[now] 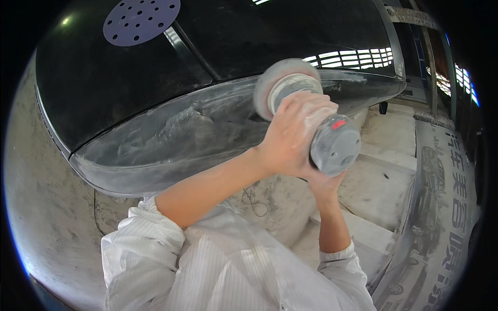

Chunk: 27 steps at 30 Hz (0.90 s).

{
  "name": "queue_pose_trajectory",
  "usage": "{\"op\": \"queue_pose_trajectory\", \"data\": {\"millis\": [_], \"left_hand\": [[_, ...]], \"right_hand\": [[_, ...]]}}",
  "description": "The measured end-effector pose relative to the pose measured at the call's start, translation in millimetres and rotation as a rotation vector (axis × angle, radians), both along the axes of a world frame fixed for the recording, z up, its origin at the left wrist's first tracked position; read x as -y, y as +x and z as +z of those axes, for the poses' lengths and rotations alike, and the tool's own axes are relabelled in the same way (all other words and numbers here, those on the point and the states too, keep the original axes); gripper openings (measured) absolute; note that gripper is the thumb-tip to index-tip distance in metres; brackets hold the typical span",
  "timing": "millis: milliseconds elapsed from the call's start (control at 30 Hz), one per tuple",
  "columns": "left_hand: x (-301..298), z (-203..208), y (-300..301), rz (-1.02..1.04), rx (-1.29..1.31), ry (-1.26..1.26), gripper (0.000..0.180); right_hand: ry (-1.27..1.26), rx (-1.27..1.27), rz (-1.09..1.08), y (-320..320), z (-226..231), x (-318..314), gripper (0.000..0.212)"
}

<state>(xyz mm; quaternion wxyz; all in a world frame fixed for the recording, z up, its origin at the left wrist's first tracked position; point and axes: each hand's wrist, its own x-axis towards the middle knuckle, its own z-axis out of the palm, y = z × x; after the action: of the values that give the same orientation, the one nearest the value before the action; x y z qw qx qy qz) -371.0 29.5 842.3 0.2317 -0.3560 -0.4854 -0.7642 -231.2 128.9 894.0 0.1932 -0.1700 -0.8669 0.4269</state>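
Note:
A dusty grey sander [337, 147] is in both my hands, tilted, its round pale pad [267, 85] up against the car body panel's lower edge. My left hand [293, 129], powdered with white dust, wraps over the sander's neck behind the pad. From below, my right hand [324, 182] grips the body, with most of its fingers hidden behind it. The dark glossy car panel [124, 88] stretches across the upper part of the view. Along its near side runs a sanded, curved strip [176, 135] covered in whitish dust.
On the glossy surface at the upper left lies a purple perforated sanding disc [140, 22]. A printed banner [441, 207] covers the right side of the floor. Pale floor sheets [386, 176] lie beneath the panel, and a thin cord [254, 205] loops on the ground.

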Motion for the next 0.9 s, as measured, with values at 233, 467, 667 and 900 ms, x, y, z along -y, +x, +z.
{"op": "queue_pose_trajectory", "data": {"millis": [233, 467, 667, 900], "left_hand": [[28, -37, 11, 0.048, 0.064, -0.005, 0.101], [12, -14, -4, -0.003, 0.052, 0.053, 0.103], [78, -46, -5, -0.018, 0.184, 0.061, 0.103], [84, -21, -21, 0.009, 0.138, 0.022, 0.104]], "right_hand": [[0.179, 0.193, 0.148, 15, 2, 15, 0.080], [0.048, -0.090, -0.069, -14, 4, 38, 0.079], [0.050, 0.296, 0.042, -18, 16, 84, 0.076], [0.035, 0.179, -0.099, -41, 16, 104, 0.068]]}}
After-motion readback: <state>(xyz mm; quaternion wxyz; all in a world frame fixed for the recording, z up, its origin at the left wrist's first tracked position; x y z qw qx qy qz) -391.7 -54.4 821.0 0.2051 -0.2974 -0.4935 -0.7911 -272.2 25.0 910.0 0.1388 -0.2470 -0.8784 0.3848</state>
